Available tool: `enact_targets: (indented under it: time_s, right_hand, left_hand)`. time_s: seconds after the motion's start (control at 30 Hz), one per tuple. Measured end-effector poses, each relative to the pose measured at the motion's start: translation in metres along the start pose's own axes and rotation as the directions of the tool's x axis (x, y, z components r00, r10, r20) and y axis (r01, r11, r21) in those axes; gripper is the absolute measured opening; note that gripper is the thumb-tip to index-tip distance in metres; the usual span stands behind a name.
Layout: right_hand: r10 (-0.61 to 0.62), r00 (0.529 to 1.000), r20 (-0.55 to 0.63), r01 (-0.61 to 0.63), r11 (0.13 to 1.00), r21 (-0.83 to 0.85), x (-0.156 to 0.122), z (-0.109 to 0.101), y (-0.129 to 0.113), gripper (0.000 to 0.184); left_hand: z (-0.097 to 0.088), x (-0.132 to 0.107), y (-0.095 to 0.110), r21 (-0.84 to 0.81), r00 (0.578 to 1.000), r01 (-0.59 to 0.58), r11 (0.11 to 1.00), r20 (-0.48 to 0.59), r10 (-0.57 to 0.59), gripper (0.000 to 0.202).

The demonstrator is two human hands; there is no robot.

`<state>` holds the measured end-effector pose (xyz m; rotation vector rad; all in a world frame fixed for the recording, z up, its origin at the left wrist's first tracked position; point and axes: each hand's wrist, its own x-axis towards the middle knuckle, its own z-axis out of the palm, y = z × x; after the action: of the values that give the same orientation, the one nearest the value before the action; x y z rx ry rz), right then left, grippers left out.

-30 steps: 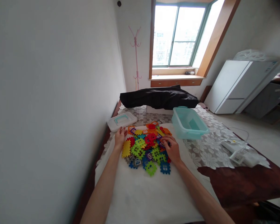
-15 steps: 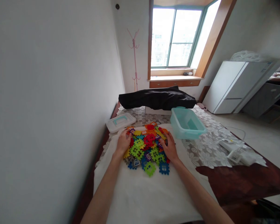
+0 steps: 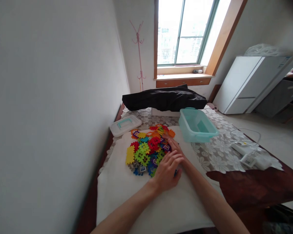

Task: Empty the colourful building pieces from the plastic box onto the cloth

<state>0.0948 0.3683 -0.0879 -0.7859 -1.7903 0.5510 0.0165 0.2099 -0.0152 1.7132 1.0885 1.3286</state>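
A heap of colourful plastic waffle-style building blocks (image 3: 148,149) lies on a white padded sheet (image 3: 117,198). My left hand (image 3: 167,170) rests at the heap's lower right edge, fingers curled, with a blue block (image 3: 175,173) showing just beyond it. My right hand (image 3: 174,148) is partly behind the left, its fingertips on the heap's right side near a purple block (image 3: 166,148). A long yellow block (image 3: 130,155) lies at the left edge. Nothing held is visible in either hand.
A clear teal plastic bin (image 3: 197,125) stands beyond my right hand, and its lid (image 3: 125,125) lies at the far left. Black fabric (image 3: 163,99) lies behind them. A white corded device (image 3: 249,158) sits on the lace cloth (image 3: 217,159) to the right. A wall runs along the left.
My left hand has crossed to the right, over the lower right of the heap, and covers blocks that showed there before. The blocks sit more tightly together, and my view has tilted slightly.
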Motion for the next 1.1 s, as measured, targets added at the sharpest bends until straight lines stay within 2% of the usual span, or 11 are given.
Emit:
enact_targets:
  time_s: [0.1, 0.17, 0.27, 0.37, 0.53, 0.67, 0.8, 0.87, 0.97, 1.03, 1.1]
  right_hand:
    - [0.172, 0.985, 0.032, -0.174, 0.954, 0.246, 0.003, -0.011, 0.008, 0.052]
    - [0.359, 0.933, -0.013, -0.324, 0.857, 0.401, 0.008, -0.018, 0.016, 0.046]
    - [0.523, 0.842, -0.134, -0.425, 0.794, 0.434, 0.014, -0.029, 0.024, 0.032]
    - [0.546, 0.815, -0.192, -0.440, 0.800, 0.408, 0.016, -0.036, 0.023, 0.025]
    - [0.468, 0.866, -0.175, -0.416, 0.870, 0.266, 0.014, -0.036, 0.014, 0.023]
    - [0.399, 0.908, -0.125, -0.378, 0.911, 0.166, 0.013, -0.034, 0.013, 0.022]
    - [0.239, 0.967, 0.084, -0.242, 0.970, 0.031, 0.010, -0.040, 0.007, 0.023]
    - [0.117, 0.956, 0.268, -0.118, 0.993, -0.011, 0.009, -0.045, 0.000, 0.023]
    - [-0.012, 0.875, 0.483, 0.032, 0.999, -0.033, 0.009, -0.052, -0.009, 0.023]
    - [-0.038, 0.842, 0.537, 0.080, 0.995, -0.055, 0.010, -0.056, -0.014, 0.023]
    - [-0.040, 0.832, 0.554, 0.100, 0.992, -0.079, 0.012, -0.058, -0.016, 0.023]
  left_hand:
    - [0.009, -0.008, -0.010, 0.202, 0.979, -0.103, 0.974, 0.191, 0.064, 0.057]
    - [0.008, -0.010, -0.018, 0.297, 0.967, -0.142, 0.944, 0.245, 0.069, 0.055]
    - [0.001, -0.007, -0.030, 0.373, 0.958, -0.175, 0.911, 0.277, 0.070, 0.036]
    - [-0.012, -0.001, -0.039, 0.437, 0.948, -0.210, 0.875, 0.309, 0.073, 0.042]
    - [-0.039, 0.012, -0.044, 0.613, 0.937, -0.263, 0.745, 0.345, 0.048, 0.041]
    - [-0.050, 0.016, -0.042, 0.627, 0.965, -0.246, 0.740, 0.231, 0.125, 0.021]
    - [-0.048, 0.015, -0.035, 0.588, 0.980, -0.138, 0.797, -0.033, 0.194, 0.012]
    - [-0.041, 0.011, -0.029, 0.574, 0.970, -0.125, 0.809, -0.101, 0.222, 0.011]
    - [-0.019, 0.000, -0.022, 0.569, 0.969, -0.217, 0.794, 0.024, 0.248, 0.008]
    - [0.002, -0.011, -0.019, 0.533, 0.955, -0.297, 0.792, 0.184, 0.234, 0.010]
    - [0.021, -0.022, -0.020, 0.484, 0.912, -0.370, 0.793, 0.353, 0.209, 0.014]
